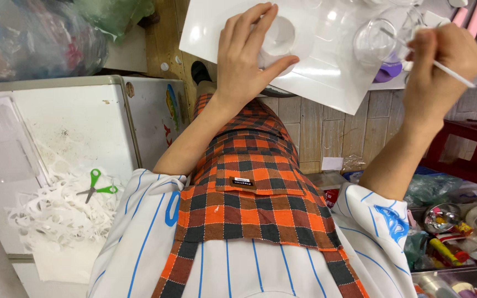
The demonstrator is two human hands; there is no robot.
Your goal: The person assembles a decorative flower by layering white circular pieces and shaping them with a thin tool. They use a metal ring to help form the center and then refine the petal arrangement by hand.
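Here your left hand [247,55] grips 1 white cup [279,38] on the glossy white counter [327,77]; your right hand [437,69] pinches a thin stick [452,74] above wood-plank flooring [327,129].

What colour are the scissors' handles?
Green; the scissors lie on white paper scraps, clearest in the head view.

— What are the hands doing over the glossy white board [327,83]?
— The left hand [247,58] cups a small white round cup [278,38] on it. The right hand [440,69], at the board's right edge, pinches a thin white stick [452,74] beside a clear plastic cup [375,41].
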